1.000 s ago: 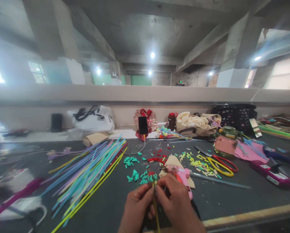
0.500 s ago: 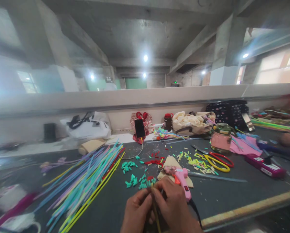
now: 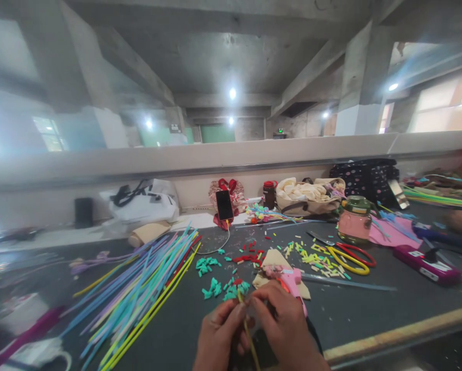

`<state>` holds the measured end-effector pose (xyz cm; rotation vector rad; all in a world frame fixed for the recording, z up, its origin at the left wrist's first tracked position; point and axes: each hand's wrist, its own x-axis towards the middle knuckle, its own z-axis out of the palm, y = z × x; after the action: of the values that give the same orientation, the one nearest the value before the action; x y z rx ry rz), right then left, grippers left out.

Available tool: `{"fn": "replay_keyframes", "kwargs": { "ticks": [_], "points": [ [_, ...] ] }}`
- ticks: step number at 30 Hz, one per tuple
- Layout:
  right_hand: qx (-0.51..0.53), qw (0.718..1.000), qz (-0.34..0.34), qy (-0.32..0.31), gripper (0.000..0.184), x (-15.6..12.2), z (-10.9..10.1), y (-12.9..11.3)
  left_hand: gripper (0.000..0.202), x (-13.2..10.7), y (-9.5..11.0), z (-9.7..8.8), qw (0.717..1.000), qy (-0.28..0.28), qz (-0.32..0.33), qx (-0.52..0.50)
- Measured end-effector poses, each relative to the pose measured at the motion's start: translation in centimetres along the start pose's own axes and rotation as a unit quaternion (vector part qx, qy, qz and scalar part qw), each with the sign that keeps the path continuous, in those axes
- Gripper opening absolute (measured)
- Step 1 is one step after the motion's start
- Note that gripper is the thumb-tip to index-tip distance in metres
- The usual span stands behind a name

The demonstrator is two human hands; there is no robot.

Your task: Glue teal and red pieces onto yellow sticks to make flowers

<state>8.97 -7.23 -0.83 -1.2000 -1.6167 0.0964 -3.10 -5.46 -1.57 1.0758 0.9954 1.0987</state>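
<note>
Fingertips: thumb and forefinger of the left hand [image 3: 219,335] and of the right hand [image 3: 283,330] meet and pinch the thin yellow-green plastic stick [image 3: 247,332]; what sits at its upper tip is too small to make out
Stick: it stands nearly upright between the two hands, low in the middle of the view; its lower end is cut off by the bottom edge
Wrists: both cut off at the bottom edge
Just behind the hands: small teal cut foam pieces [image 3: 215,287] on the dark grey table [image 3: 370,309]; a pink hot glue gun [image 3: 293,281], its handle partly hidden by the right hand
Left: a long fan of thin coloured sticks [image 3: 146,278]
Right: yellow-handled scissors [image 3: 347,259]; a pink jar with green lid [image 3: 355,222]
Far left corner: blurred, hard to read
</note>
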Motion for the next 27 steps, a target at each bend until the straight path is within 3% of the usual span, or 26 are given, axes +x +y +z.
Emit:
{"fn": "replay_keyframes", "kwargs": {
  "ticks": [11,22,27],
  "points": [
    [0.035,0.997,0.058,-0.031,0.015,-0.2,0.3,-0.2,0.033,1.0,-0.8,-0.4,1.0,0.011,0.015,0.02],
    [0.022,0.999,-0.044,-0.024,0.011,-0.4,0.4,1.0,0.031,0.6,-1.1,-0.2,0.991,0.058,0.087,0.08],
    [0.042,0.998,-0.047,0.01,0.009,-0.4,0.8,0.8,0.027,0.7,-1.3,-0.4,0.983,0.079,0.13,0.098]
  ]
}}
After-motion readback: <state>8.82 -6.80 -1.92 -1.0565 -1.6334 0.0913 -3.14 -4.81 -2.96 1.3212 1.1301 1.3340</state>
